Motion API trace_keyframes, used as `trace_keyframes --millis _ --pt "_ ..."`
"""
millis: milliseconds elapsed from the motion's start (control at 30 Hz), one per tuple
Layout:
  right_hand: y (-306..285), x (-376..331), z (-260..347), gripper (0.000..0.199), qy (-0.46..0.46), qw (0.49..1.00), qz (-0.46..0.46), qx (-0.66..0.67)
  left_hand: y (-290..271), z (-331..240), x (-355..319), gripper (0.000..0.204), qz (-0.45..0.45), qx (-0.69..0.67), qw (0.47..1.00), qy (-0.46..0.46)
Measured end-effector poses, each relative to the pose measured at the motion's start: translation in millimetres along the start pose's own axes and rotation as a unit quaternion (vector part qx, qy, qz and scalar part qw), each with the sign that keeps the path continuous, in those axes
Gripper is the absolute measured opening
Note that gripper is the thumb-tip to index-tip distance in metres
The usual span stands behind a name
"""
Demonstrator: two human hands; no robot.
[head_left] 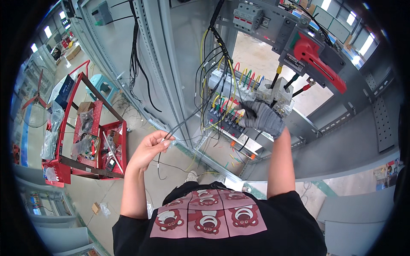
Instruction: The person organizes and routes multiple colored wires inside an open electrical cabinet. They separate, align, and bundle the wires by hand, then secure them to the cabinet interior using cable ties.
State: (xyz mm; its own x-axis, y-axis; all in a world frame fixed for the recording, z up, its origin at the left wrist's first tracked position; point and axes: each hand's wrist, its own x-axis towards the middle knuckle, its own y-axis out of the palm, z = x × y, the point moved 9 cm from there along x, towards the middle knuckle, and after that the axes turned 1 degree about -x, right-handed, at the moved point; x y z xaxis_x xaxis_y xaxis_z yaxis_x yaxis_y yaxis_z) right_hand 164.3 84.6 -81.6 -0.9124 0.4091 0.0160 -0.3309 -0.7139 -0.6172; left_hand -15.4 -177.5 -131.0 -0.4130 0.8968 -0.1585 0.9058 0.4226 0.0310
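My bare left hand (151,147) pinches thin black wires (181,123) between thumb and fingertips. They run up to a black wire bundle (220,40) hanging in the open cabinet. A grey knit glove covers my right hand (262,119), its fingers curled in at the row of breakers (224,117) with coloured wires; whatever they grip is hidden. Behind it, another row of devices (230,81) carries yellow, green and red wires. Above on the right sits a switch with a red rotary handle (314,55).
A red tool cart (121,149) with parts and bags stands at the left. The cabinet's upright metal frame (160,64) rises beside my left hand. Loose black wires (134,64) hang on its left side. A fan (36,100) stands behind the cart.
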Motion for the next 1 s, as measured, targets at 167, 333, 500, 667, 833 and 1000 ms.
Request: trace_keyframes --millis 167,333,500,667,833,1000 --pt "-23.3 8.4 -3.9 0.031 0.034 0.992 -0.113 0.036 14.7 -0.1 40.5 0.019 0.071 0.014 0.997 -0.002" --pt "-66.1 57.5 9.8 0.027 0.018 0.908 -0.358 -0.215 13.4 3.6 71.8 0.017 0.075 0.074 0.994 0.033" --pt "-45.9 109.1 -28.4 0.028 -0.009 0.960 -0.270 -0.069 -13.4 14.1 83.8 0.014 0.054 0.059 0.996 0.045" --pt "-14.0 98.7 4.2 0.033 0.049 0.991 -0.093 0.080 -36.3 67.9 108.7 0.012 0.032 0.023 0.996 0.079" --pt "-10.1 97.9 -15.9 0.035 0.014 0.995 -0.093 0.027 8.7 91.2 132.0 0.013 0.098 0.053 0.990 0.086" --pt "2.7 86.0 -22.4 0.029 0.027 0.996 -0.088 -0.013 44.2 86.2 144.4 0.017 0.134 0.005 0.985 0.111"
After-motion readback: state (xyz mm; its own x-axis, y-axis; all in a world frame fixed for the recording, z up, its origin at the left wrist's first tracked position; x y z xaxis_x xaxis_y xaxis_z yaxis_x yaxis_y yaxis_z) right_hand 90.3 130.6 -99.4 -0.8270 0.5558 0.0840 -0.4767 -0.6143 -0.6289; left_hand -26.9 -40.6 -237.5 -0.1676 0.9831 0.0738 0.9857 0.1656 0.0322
